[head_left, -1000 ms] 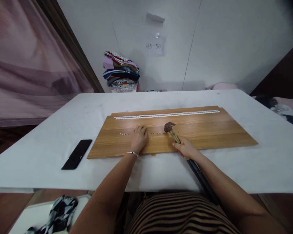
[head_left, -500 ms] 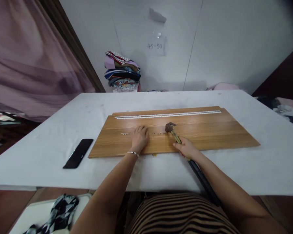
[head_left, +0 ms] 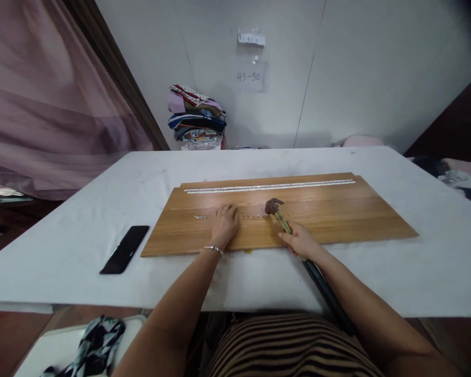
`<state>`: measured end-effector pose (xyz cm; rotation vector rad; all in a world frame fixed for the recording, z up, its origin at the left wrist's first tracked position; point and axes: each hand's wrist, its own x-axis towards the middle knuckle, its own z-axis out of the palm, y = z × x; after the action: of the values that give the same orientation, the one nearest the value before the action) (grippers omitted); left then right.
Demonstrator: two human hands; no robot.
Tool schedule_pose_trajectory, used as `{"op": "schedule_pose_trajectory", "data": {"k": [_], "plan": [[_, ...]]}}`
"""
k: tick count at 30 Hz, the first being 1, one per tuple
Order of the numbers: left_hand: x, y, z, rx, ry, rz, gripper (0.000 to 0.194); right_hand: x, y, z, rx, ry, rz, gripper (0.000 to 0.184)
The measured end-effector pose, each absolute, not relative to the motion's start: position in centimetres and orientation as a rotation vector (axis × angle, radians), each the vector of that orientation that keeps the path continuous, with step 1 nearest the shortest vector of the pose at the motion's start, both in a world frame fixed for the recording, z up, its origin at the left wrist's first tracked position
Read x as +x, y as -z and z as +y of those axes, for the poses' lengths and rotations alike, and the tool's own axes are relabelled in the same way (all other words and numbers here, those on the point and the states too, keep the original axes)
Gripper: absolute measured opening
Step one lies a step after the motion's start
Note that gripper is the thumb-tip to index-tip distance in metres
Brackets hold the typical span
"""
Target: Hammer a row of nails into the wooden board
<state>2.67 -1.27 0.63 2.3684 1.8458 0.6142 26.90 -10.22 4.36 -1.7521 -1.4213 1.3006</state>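
A wooden board lies across the table. My left hand rests palm down on it, fingers stretched forward and holding nothing. To the left of that hand is a small bunch of nails. On its right, a row of small nail heads or dots runs along the board. My right hand is wrapped round the shaft of a claw hammer. The hammer's head is over the row, and its black grip reaches back under my forearm. Whether the head touches the board I cannot tell.
Two white measuring strips lie along the board's far side. A black phone sits left of the board on the white-covered table. Folded clothes are stacked by the wall. A white stool with patterned cloth stands below left.
Both hands and the hammer keep almost the same place on the board. The whole view has shifted very slightly, with things sitting a little lower now.
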Motion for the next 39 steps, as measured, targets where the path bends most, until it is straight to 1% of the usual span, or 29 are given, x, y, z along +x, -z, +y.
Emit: {"op": "schedule_pose_trajectory", "data": {"k": [9, 20, 25, 28, 33, 39], "plan": [[2.57, -0.36, -1.1, 2.376, -0.617, 1.836, 0.028, 26.74, -4.78, -10.27, -1.748, -1.305, -1.426, 0.018], [2.61, -0.31, -1.15, 2.374, -0.645, 1.835, 0.027, 26.76, -4.79, -10.31, -1.758, -1.295, -1.417, 0.014], [2.65, -0.46, -1.22, 2.388, -0.627, 1.833, 0.028, 26.85, -4.52, -10.24, -1.756, -1.337, -1.398, 0.009], [2.64, -0.48, -1.24, 2.388, -0.619, 1.831, 0.029, 26.93, -4.52, -10.28, -1.747, -1.309, -1.417, 0.007], [2.65, -0.5, -1.27, 2.367, -0.627, 1.844, 0.029, 26.94, -4.5, -10.27, -1.769, -1.302, -1.44, 0.012], [2.68, -0.64, -1.28, 2.354, -0.597, 1.846, 0.03, 26.85, -4.91, -10.35, -1.75, -1.311, -1.427, 0.009]]}}
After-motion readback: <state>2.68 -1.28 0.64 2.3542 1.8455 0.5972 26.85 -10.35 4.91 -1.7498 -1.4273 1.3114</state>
